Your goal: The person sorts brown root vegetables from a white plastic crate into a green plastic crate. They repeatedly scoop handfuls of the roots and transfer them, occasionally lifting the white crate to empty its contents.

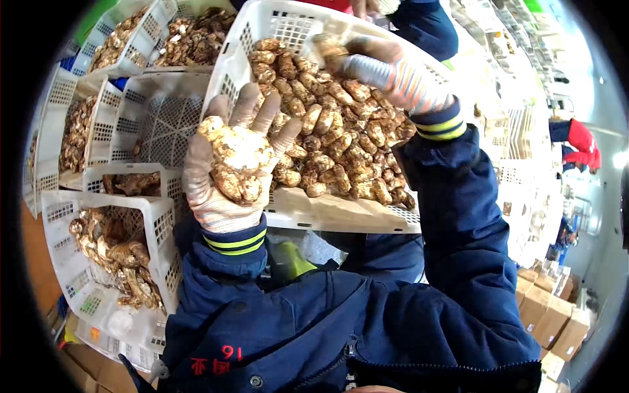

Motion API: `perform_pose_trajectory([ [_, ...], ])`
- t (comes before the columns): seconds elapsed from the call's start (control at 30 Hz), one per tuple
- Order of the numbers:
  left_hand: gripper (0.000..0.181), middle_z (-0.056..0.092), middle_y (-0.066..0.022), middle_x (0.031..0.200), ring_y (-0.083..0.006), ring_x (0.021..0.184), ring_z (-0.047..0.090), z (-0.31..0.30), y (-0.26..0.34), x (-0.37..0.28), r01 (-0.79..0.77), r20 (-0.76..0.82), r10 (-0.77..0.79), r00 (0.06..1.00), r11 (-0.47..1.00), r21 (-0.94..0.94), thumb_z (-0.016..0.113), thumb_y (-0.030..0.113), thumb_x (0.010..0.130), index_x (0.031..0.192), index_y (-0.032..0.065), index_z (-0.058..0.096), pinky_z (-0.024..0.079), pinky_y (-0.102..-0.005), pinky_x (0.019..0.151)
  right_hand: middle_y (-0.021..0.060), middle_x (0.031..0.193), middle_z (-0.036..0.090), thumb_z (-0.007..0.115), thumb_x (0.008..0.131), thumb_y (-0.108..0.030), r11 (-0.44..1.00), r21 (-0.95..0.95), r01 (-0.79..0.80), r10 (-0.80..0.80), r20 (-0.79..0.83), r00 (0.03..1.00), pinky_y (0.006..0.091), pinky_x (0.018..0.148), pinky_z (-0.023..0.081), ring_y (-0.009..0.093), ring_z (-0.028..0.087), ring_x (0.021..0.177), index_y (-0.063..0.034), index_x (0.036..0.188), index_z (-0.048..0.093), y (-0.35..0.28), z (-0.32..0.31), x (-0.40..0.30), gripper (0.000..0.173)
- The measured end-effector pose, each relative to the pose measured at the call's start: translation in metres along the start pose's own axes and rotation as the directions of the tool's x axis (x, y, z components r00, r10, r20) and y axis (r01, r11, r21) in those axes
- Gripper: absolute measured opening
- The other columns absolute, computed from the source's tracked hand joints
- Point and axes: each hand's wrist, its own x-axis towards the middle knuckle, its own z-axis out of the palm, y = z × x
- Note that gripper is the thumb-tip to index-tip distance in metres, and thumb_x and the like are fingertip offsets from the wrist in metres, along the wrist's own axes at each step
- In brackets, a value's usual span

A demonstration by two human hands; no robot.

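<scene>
On the upturned palm of my left hand [201, 191], in a striped, soiled knit glove, rest several pale brown mushrooms [243, 147]. Its fingers are spread beneath them, above the near left side of a white plastic crate [314, 223]. My right hand [388, 73], gloved alike, is blurred over the far right part of that crate. Between its fingertips it grips a brown mushroom [330, 51], also blurred. Below both hands, many stubby mushrooms [339, 132] fill much of the crate, lying over a brown cardboard sheet [314, 206].
At left stand a mesh-bottomed crate [169, 130] and a crate of large, open-capped mushrooms [162, 255]. More mushroom-filled crates [118, 42] stand at far left. Across from me appears another person's sleeve [425, 27]. Cardboard boxes [548, 314] are stacked at lower right.
</scene>
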Motion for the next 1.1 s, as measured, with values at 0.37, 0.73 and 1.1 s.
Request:
perform_pose_trajectory([
  [0.37, 0.051, 0.037, -0.0192, 0.143, -0.0346, 0.133, 0.035, 0.001, 0.015, -0.003, -0.055, 0.045, 0.061, 0.997, 0.992, -0.115, 0.053, 0.036, 0.092, 0.133, 0.0059, 0.047, 0.028, -0.0572, 0.109, 0.0131, 0.119, 0.056, 0.064, 0.075, -0.025, 0.534, -0.840, 0.100, 0.110, 0.187, 0.976, 0.0447, 0.088, 0.048, 0.034, 0.053, 0.110, -0.0175, 0.123, 0.058, 0.079, 0.079, -0.001, 0.048],
  [0.73, 0.052, 0.042, -0.0193, 0.140, -0.0415, 0.128, 0.039, -0.008, 0.009, -0.005, -0.063, -0.019, 0.061, 0.998, 0.987, -0.146, 0.050, 0.039, 0.093, 0.136, 0.0093, 0.045, 0.026, -0.0646, 0.105, 0.0191, 0.096, 0.066, 0.054, 0.085, -0.033, 0.750, -0.642, -0.157, 0.160, -0.053, 0.986, 0.0419, 0.082, 0.050, 0.033, 0.064, 0.091, -0.0086, 0.109, 0.063, 0.073, 0.054, 0.025, 0.035],
  [1.1, 0.046, 0.047, -0.0189, 0.136, -0.0412, 0.125, 0.043, -0.001, 0.008, -0.001, -0.001, -0.143, -0.019, 0.990, 0.991, -0.137, 0.055, 0.038, 0.090, 0.128, 0.0120, 0.054, 0.024, -0.0643, 0.106, 0.0183, 0.097, 0.064, 0.064, 0.078, -0.034, 0.703, -0.695, -0.152, 0.161, -0.053, 0.986, 0.0417, 0.080, 0.051, 0.034, 0.063, 0.093, -0.0058, 0.110, 0.054, 0.091, 0.099, 0.045, 0.044],
])
